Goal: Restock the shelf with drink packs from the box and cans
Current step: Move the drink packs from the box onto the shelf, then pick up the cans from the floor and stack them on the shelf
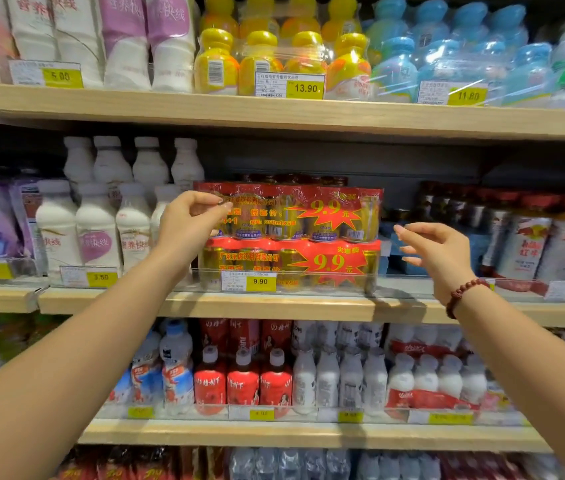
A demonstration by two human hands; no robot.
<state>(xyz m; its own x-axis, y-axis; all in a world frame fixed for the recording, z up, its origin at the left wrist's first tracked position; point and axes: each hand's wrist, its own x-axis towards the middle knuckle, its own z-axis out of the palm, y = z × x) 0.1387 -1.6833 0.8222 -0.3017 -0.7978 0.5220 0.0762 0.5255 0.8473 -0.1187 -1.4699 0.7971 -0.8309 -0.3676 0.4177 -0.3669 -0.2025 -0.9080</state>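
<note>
The upper pack (pixel 308 209), shrink-wrapped gold cans under a red "9.9" banner, sits squarely on an identical lower pack (pixel 291 261). Both stand at the front of the middle shelf (pixel 204 303), behind its clear rail and the 9.90 price tag (pixel 249 281).

The left hand (pixel 187 220) is at the upper pack's front left corner, fingers curled with the tips against the film. Whether they pinch the wrap or only touch it, I cannot tell. The right hand (pixel 436 251), a bead bracelet (pixel 464 296) on its wrist, hovers just off the packs' right side, fingers loosely spread and holding nothing.

White bottles (pixel 95 230) stand to the left and red-and-silver cans (pixel 530 247) to the right.

This looks like the close of a placement: the top pack is seated and being squared up. The next move probably calls for letting go without tugging the film, then fetching another pack. No box is in view.
</note>
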